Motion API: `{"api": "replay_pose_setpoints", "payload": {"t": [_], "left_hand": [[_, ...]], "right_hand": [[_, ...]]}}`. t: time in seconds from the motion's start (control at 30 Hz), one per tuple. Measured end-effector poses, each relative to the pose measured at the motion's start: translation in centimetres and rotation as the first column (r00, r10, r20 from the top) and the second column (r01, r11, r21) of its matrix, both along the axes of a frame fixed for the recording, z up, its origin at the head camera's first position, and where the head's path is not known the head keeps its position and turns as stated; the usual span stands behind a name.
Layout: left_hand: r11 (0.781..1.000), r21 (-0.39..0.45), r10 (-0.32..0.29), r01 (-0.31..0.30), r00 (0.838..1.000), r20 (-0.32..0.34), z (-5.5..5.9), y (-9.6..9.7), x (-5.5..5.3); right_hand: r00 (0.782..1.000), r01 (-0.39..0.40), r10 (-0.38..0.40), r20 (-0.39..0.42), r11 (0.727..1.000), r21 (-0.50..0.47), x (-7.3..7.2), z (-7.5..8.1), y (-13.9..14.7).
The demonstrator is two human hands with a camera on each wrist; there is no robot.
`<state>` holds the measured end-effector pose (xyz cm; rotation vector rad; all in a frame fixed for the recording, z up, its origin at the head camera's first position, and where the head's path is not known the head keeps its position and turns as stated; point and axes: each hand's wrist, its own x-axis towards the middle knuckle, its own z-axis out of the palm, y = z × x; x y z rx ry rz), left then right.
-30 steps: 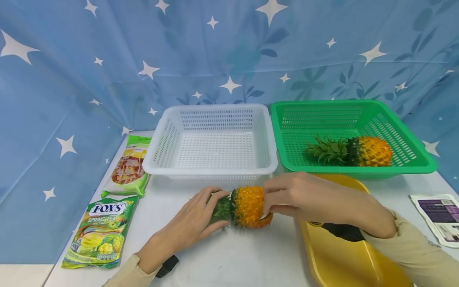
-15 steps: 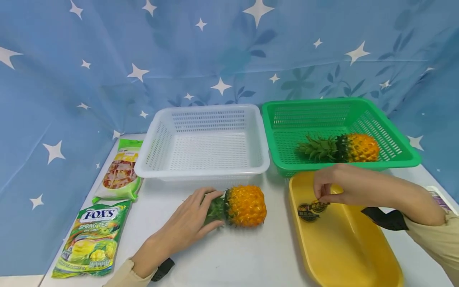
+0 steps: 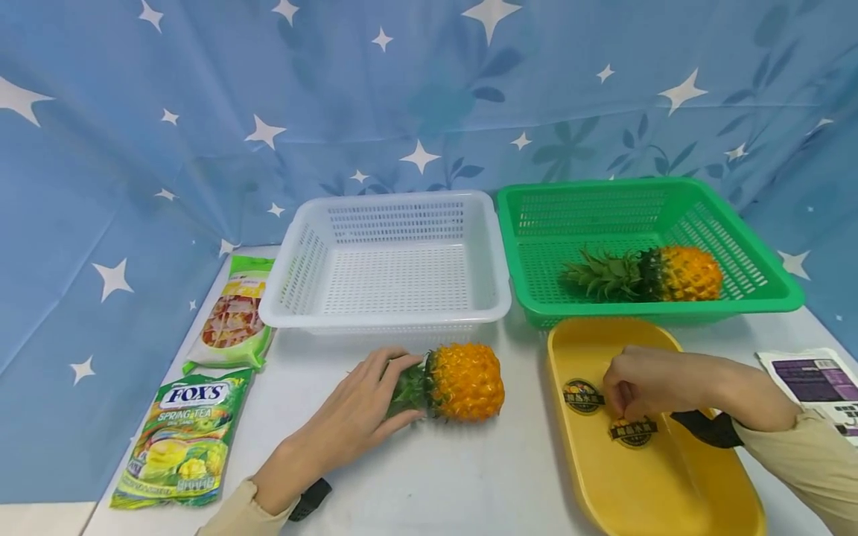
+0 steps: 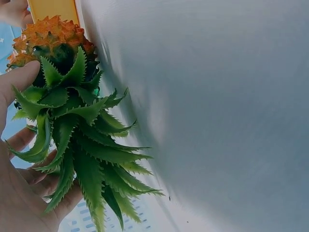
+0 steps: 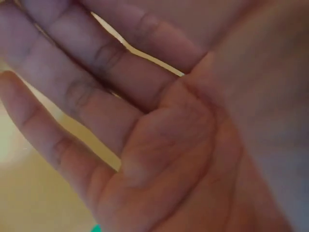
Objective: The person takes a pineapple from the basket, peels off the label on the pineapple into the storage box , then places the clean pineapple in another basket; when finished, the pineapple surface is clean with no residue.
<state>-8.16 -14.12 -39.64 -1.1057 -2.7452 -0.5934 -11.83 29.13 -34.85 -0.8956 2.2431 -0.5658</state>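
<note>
A small orange pineapple point(image 3: 467, 383) lies on the white table, its leafy crown point(image 4: 87, 130) toward the left. My left hand point(image 3: 362, 398) holds it by that crown, thumb near the crown's base and fingers behind the leaves. Inside the yellow tray point(image 3: 637, 491), my right hand point(image 3: 646, 383) has its thumb and fingertips together at the top edge of a round black label point(image 3: 633, 433) that lies against the tray's floor. A similar round label point(image 3: 583, 397) is beside it on the left. The right wrist view is mostly filled by the palm.
Behind stand a white basket point(image 3: 395, 320) and a green basket point(image 3: 643, 307), the green one holding another pineapple point(image 3: 687, 273). A candy bag point(image 3: 184, 439) and a snack packet point(image 3: 234, 316) lie at left. A purple-and-white packet point(image 3: 814, 383) is at right.
My right hand has moved from the pineapple rightward into the yellow tray, carrying a round label down to the tray's floor. My left hand has stayed on the crown.
</note>
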Motion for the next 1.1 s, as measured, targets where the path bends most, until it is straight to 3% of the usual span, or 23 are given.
{"api": "replay_pose_setpoints", "payload": {"t": [0.27,0.63,0.87,1.1], "left_hand": [[1.000,-0.003,-0.002,0.002,1.000,-0.007,-0.1,0.1,-0.1],[1.000,0.009,0.004,-0.004,1.000,-0.003,-0.2,0.0,0.0],[1.000,0.009,0.000,0.000,1.000,-0.002,-0.2,0.0,0.0],[1.000,0.000,-0.006,0.006,1.000,0.005,-0.3,0.0,-0.1]], "right_hand": [[1.000,0.007,-0.006,0.008,1.000,-0.013,-0.2,-1.4,0.7],[0.994,-0.022,0.016,-0.111,0.998,-0.052,-0.3,-2.2,0.6],[0.998,0.048,-0.047,-0.046,0.998,0.033,0.1,-2.4,0.6],[0.998,0.068,-0.068,0.017,0.997,0.023,0.6,-2.8,0.0]]}}
